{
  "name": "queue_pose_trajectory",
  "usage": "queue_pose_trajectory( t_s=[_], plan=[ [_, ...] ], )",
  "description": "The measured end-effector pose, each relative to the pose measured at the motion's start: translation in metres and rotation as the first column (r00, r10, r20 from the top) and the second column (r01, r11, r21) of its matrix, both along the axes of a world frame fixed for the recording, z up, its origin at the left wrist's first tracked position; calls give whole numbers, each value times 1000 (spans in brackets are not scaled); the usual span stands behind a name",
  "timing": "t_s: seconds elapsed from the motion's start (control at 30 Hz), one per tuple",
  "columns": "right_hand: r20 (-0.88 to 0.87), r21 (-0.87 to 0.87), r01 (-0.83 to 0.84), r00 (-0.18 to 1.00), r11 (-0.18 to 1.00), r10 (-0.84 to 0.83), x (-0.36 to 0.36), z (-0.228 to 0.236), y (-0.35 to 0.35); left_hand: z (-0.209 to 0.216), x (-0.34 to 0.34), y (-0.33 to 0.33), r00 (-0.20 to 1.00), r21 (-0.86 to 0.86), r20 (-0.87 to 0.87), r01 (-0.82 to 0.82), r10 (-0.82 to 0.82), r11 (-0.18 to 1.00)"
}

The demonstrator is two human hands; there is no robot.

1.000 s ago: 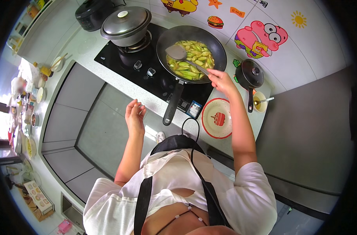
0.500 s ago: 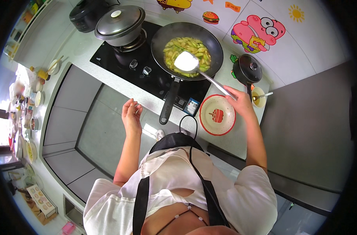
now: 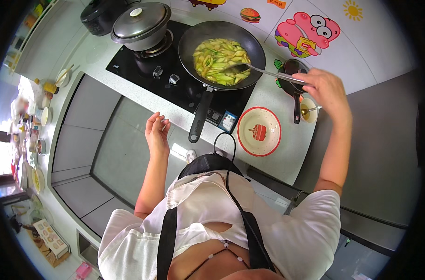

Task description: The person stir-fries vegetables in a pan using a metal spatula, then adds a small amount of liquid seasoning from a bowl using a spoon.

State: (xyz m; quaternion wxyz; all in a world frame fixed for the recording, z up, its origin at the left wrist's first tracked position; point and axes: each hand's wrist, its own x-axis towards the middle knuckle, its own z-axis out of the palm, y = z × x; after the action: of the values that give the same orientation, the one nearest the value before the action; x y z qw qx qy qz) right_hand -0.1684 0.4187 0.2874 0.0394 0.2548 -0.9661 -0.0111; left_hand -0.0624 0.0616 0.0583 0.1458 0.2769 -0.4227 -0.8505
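Observation:
My right hand (image 3: 325,91) is closed around the handle of a metal spatula (image 3: 273,73), at the right above a small black lidded pan (image 3: 294,77). The spatula's blade dips into green and yellowish sliced vegetables (image 3: 217,58) lying in liquid inside a dark wok (image 3: 254,46). That wok sits on the black gas hob (image 3: 142,77), its long black handle pointing toward me. Loosely curled, with small gaps between the fingers, my left hand (image 3: 157,135) hovers off the counter's front edge and shows nothing in it. No hand touches the wok handle.
A red-rimmed bowl (image 3: 245,140) stands on the counter right of the wok handle. Beyond it is a small bowl with a spoon (image 3: 309,113). A lidded pot (image 3: 142,28) occupies the left burner, near a black cooker (image 3: 100,18). A grey cabinet-like surface (image 3: 375,140) borders the right.
My right hand has moved right and up with the spatula. Its blade has turned over and gone down among the vegetables. My left hand stays nearly still.

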Motion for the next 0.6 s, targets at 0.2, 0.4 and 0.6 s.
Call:
queue_pose_trajectory(
  t_s=[0.2, 0.4, 0.6],
  plan=[
    [-157, 146, -139, 974, 979, 162, -11, 26, -18, -2, 5, -4, 1000, 5, -1, -28, 28, 1000],
    [-88, 179, -118, 987, 977, 135, -36, -2, -19, -5, 9, -7, 999, 14, -7, -36, 36, 999],
    [76, 169, -12, 997, 986, -1, -39, 29, -25, -7, 12, -9, 998, 6, 2, -57, 57, 998]
  ],
)
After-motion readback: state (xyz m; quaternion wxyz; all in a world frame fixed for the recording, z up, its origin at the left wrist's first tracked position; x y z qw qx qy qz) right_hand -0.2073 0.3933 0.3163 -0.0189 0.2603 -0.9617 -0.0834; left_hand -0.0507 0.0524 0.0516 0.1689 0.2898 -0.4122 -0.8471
